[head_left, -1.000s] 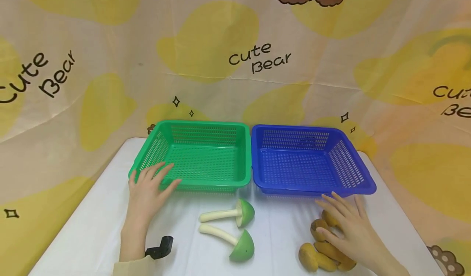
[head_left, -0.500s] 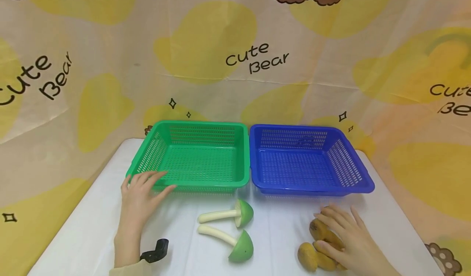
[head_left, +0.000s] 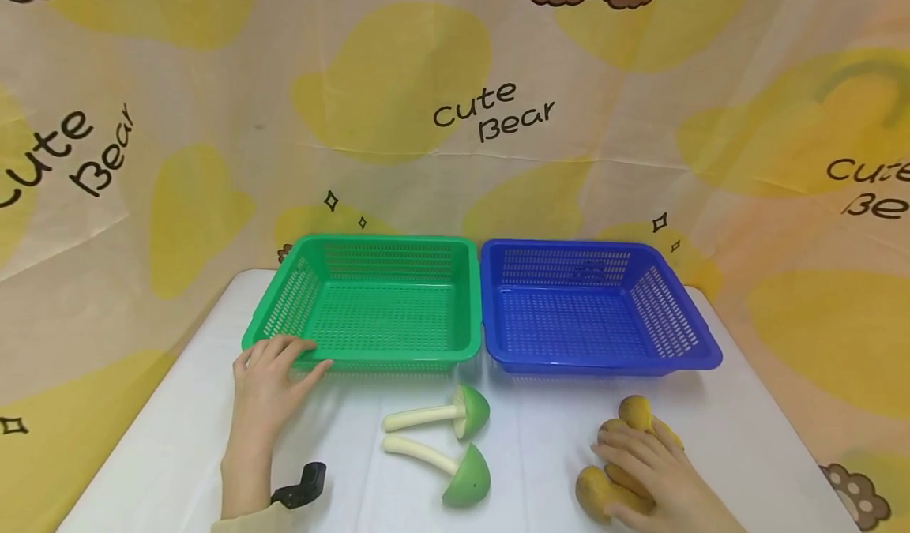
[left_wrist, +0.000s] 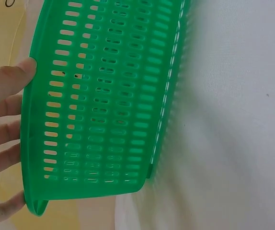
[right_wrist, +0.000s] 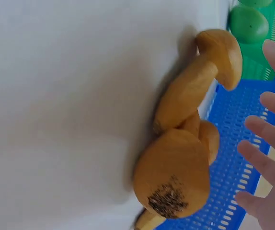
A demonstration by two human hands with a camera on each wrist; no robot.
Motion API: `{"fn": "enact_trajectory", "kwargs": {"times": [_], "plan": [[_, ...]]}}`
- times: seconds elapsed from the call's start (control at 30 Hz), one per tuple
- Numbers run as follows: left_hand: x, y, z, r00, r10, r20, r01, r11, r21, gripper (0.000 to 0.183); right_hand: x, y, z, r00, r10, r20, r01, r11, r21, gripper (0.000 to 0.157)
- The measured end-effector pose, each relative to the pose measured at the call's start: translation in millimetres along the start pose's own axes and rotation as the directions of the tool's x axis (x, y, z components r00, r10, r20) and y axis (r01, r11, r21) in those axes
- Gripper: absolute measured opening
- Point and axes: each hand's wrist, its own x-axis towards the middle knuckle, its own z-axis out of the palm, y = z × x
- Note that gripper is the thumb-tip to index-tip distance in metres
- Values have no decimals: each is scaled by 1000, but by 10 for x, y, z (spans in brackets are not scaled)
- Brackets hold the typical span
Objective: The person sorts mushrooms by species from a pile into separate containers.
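Note:
My left hand (head_left: 266,387) is at the near left corner of the green basket (head_left: 398,357), its fingers relaxed over the rim. In the left wrist view the thumb (left_wrist: 17,76) and fingertips line up along the rim's edge. On the right, my right hand (head_left: 657,470) hovers close over several yellow-brown toy mushrooms (head_left: 596,495), fingers spread and holding nothing. It hides part of the pile in the head view. From the right wrist, a mushroom with a dark-speckled round cap (right_wrist: 168,167) shows nearest, another mushroom (right_wrist: 185,93) beyond it.
A blue basket (head_left: 583,365) stands beside the green one at the back of the white table (head_left: 533,454). Two green-capped toy mushrooms (head_left: 469,478) with pale stems lie in front, between my hands. A black wrist mount (head_left: 302,489) sits by my left wrist. A printed curtain (head_left: 398,83) hangs behind.
My right hand has come back toward me and lower over the yellow-brown mushrooms. My left hand has drawn slightly back and down to the green basket's rim.

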Motion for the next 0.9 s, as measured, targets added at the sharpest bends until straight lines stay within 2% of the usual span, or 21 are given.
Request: {"fn": "enact_trajectory", "kwargs": {"times": [0.1, 0.43, 0.63, 0.9], "plan": [[-2, 0, 4, 1000, -2, 1, 2, 1000, -5, 31, -22, -12, 51, 999, -40, -6, 40, 999, -12, 64], [1, 21, -4, 1000, 3, -2, -3, 1000, -4, 31, -62, -68, 195, 994, -100, 46, 104, 990, -92, 58], [-1, 34, -6, 1000, -2, 11, 2, 1000, 2, 31, -91, -86, 228, 995, -92, 46, 98, 986, -137, 56], [-18, 45, -13, 1000, -6, 8, 6, 1000, 6, 30, -92, -116, 217, 994, -48, 100, 61, 990, -130, 51]]}}
